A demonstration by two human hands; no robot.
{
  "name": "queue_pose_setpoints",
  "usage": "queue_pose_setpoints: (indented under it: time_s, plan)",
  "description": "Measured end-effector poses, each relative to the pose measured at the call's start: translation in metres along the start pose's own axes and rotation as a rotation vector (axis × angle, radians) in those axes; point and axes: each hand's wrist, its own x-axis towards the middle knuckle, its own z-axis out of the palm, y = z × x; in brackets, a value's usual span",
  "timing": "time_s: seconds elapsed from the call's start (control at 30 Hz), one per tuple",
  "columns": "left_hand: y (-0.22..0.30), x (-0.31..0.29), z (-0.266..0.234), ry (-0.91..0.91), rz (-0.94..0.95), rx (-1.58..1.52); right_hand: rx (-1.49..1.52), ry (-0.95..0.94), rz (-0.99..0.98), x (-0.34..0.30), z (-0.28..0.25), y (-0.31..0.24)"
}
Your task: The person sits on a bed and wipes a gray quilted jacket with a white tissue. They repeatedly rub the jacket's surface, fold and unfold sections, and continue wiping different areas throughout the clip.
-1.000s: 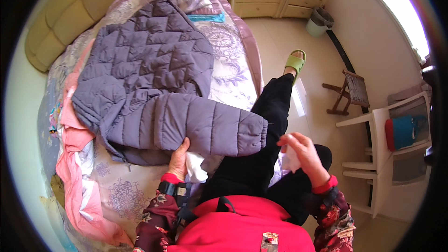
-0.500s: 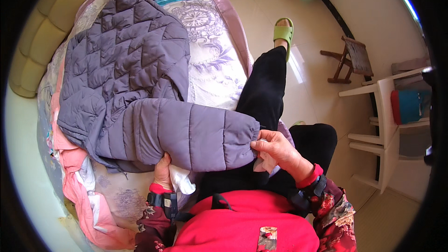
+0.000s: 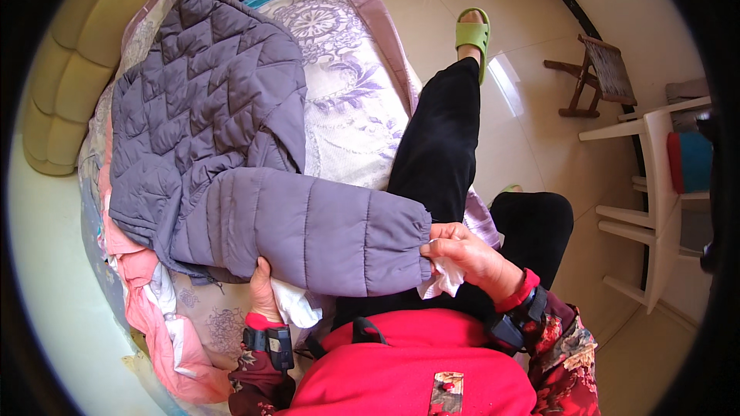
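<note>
Figure: grey quilted fabric jacket [image 3: 208, 100] on a white, purple-patterned bedcover [image 3: 351, 135], one padded sleeve [image 3: 331, 231] pinched at its gathered cuff [image 3: 418, 233].

Left to right: a tan padded headboard [image 3: 77, 62] curves at 10 o'clock; a crumpled pink-and-white cloth [image 3: 150, 304] lies at 8 o'clock. The jacket's body spreads toward 10 o'clock. Between 7 and 8 o'clock, the left hand [image 3: 264, 294] lays its thumb over the sleeve's lower edge, beside a crumpled white wad [image 3: 297, 306]; its fingers are hidden, so its grip cannot be told. At 4 o'clock, the right hand [image 3: 466, 262] pinches the cuff, a thin white tissue [image 3: 443, 281] bunched beneath it. A brown wooden stool [image 3: 609, 69] stands at 2 o'clock, a white plastic chair [image 3: 657, 154] at 3.
</note>
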Motion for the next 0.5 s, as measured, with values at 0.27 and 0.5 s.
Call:
queue_pose_setpoints:
  time_s: [0.27,0.5]
  plan:
    - [-0.030,-0.002,0.047,0.044,-0.261,0.029,-0.433,0.342,-0.282,-0.031,-0.021,-0.022]
    - [-0.039,0.007,0.035,0.037,-0.244,0.056,-0.869,0.691,-0.898,-0.028,0.029,-0.052]
